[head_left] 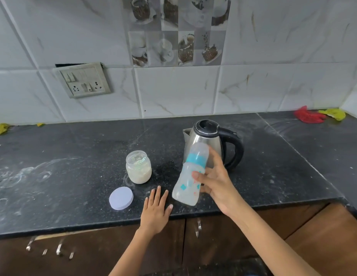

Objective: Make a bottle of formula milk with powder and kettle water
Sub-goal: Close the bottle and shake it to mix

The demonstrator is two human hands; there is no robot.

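My right hand [215, 182] grips a capped baby bottle [188, 180] with a blue collar, tilted above the black counter, whitish liquid low inside it. A steel kettle [211, 142] with a black lid and handle stands just behind the bottle. To the left stands an open glass jar of pale powder [138, 167]. Its white lid [121, 198] lies flat nearer the front edge. My left hand [156, 211] rests flat on the counter between the lid and the bottle, fingers straight.
The black counter [74, 156] is dusted with powder smears at left. Red and yellow cloths [317, 115] lie at the back right corner, yellow scraps [1, 128] at back left. A wall socket panel [83, 80] sits on the tiles. Brown cabinets [213, 240] are below.
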